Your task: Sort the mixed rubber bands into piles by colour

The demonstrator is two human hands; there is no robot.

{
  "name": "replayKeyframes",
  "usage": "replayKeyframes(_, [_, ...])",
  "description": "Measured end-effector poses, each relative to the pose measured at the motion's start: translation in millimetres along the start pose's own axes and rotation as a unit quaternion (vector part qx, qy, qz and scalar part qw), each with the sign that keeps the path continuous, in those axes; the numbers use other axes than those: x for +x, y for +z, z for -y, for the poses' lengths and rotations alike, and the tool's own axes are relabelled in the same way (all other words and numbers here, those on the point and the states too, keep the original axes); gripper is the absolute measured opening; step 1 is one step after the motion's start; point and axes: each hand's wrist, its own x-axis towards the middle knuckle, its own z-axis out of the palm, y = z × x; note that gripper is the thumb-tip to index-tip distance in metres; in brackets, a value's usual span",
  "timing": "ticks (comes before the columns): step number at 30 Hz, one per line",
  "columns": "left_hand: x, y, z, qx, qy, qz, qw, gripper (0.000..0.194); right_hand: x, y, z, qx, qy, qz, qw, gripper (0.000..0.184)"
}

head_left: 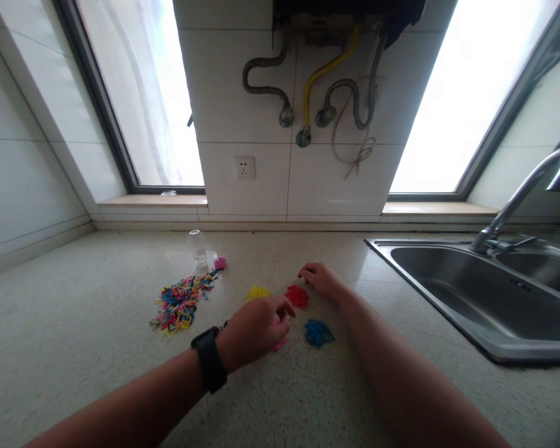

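My left hand (257,328), with a dark watch (210,359) on the wrist, is held over a small pink pile (280,344) that it partly covers. Its fingers are curled in with the thumb close to them; whatever may be between them is too small to make out. My right hand (324,281) rests on the counter just beyond a red pile (297,297), its fingers loosely bent and slightly apart. Close by lie a yellow pile (257,292) and a blue pile (318,333). The pieces look like small coloured paper clips. Further left spreads a mixed-colour heap (182,303) of them.
A clear bottle (197,249) and a pink cap (220,263) stand behind the mixed heap. On the right, a steel sink (448,311) with a faucet (518,199) is set into the speckled counter (98,361). Pipes and a socket (245,168) are on the tiled wall.
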Motion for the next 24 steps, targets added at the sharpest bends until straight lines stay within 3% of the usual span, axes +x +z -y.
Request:
replayKeyframes(4, [-48, 28.0, -20, -0.115, 0.017, 0.048, 0.992, 0.02, 1, 0, -3, -0.006, 0.0, -0.001, 1.0, 0.03])
replayKeyframes(6, [-61, 44.5, -20, -0.138, 0.079, 0.111, 0.981, 0.02, 1, 0, -5, -0.006, 0.005, 0.0, 1.0, 0.03])
replayKeyframes(8, [-65, 58.5, -14, -0.116, 0.147, 0.131, 0.974, 0.015, 0, -1, -5, -0.006, 0.006, 0.004, 1.0, 0.03])
replayKeyframes(12, [-63, 76.6, 1, -0.03, 0.242, 0.108, 0.964, 0.014, -2, -3, -2, -0.017, 0.005, 0.008, 1.0, 0.029])
replayKeyframes(18, [-62, 88.3, 12, -0.018, 0.274, 0.092, 0.957, 0.02, -5, -5, 6, -0.042, 0.021, 0.013, 0.999, 0.03])
replayKeyframes(24, [-64, 85.7, 11, -0.044, 0.317, 0.069, 0.945, 0.02, -7, -4, 13, -0.061, 0.008, 0.02, 0.998, 0.032])
